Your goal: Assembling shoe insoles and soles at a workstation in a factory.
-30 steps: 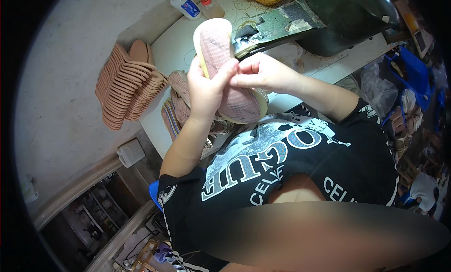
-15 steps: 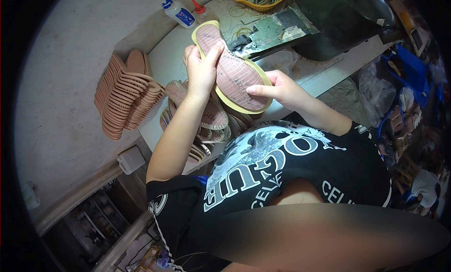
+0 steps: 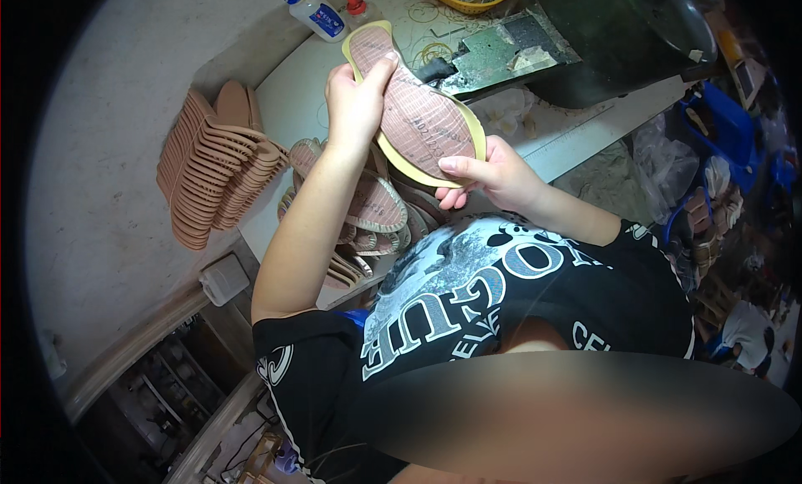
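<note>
Between both hands I hold up a shoe insole, pinkish-brown with a fine grid and a yellow layer showing round its rim. My left hand grips its narrow waist, thumb on the face and fingers behind. At the wide end, my right hand pinches the lower edge, its thumb on the face and some fingertips showing beneath. Under my left forearm lies a pile of similar insoles with pale stitched-looking edges, partly hidden by the arm and the held piece.
Brown soles stand stacked against the wall at left. A white bottle with a blue cap and a red-nozzled bottle stand at the back. Beyond the insole are a green machine plate and a yellow basket of bands.
The fingers of my right hand have shifted along the wide end toward its lower edge, and fingertips now show beneath. The insole has turned slightly; the left grip stays.
</note>
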`<state>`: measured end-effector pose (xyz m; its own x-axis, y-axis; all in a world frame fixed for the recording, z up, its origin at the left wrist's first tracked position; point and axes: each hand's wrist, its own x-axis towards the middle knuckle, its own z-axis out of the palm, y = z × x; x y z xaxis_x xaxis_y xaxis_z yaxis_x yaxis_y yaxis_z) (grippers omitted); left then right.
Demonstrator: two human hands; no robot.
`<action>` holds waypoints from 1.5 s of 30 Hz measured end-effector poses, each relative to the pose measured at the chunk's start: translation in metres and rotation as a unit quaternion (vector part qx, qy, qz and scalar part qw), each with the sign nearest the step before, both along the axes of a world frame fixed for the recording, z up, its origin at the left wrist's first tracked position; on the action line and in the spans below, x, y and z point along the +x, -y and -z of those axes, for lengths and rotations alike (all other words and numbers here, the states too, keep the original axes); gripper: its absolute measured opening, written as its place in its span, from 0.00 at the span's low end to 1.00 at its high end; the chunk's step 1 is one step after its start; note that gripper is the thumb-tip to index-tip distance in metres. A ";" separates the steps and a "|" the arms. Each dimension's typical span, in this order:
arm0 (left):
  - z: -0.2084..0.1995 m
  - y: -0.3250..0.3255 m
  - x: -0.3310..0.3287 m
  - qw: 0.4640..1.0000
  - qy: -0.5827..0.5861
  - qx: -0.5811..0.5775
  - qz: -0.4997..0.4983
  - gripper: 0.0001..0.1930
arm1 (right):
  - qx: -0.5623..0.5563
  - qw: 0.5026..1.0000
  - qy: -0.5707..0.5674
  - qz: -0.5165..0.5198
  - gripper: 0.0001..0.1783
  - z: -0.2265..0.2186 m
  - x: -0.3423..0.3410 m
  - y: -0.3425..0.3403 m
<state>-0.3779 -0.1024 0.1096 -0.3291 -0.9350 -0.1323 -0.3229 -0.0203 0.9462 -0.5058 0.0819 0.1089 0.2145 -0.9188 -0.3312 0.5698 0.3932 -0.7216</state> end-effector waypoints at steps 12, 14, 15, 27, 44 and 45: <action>-0.043 0.053 0.014 0.821 0.169 -0.245 0.488 0.30 | -0.022 0.995 0.035 0.087 0.17 -0.009 0.022 0.032; -0.052 0.055 0.010 0.808 0.206 -0.214 0.509 0.27 | -0.014 0.995 0.020 0.094 0.17 -0.011 0.022 0.037; -0.058 0.055 0.010 0.812 0.228 -0.192 0.502 0.25 | -0.009 0.995 0.006 0.100 0.17 -0.011 0.022 0.038; -0.065 0.052 0.016 0.838 0.206 0.014 0.506 0.20 | 0.023 0.992 -0.024 0.122 0.24 -0.016 0.023 0.038; -0.065 0.001 0.041 0.920 0.231 0.144 0.283 0.19 | -0.018 0.991 -0.046 0.125 0.21 -0.013 0.009 0.042; -0.065 -0.004 0.042 0.925 0.228 0.158 0.261 0.20 | -0.023 0.990 -0.054 0.129 0.21 -0.012 0.008 0.042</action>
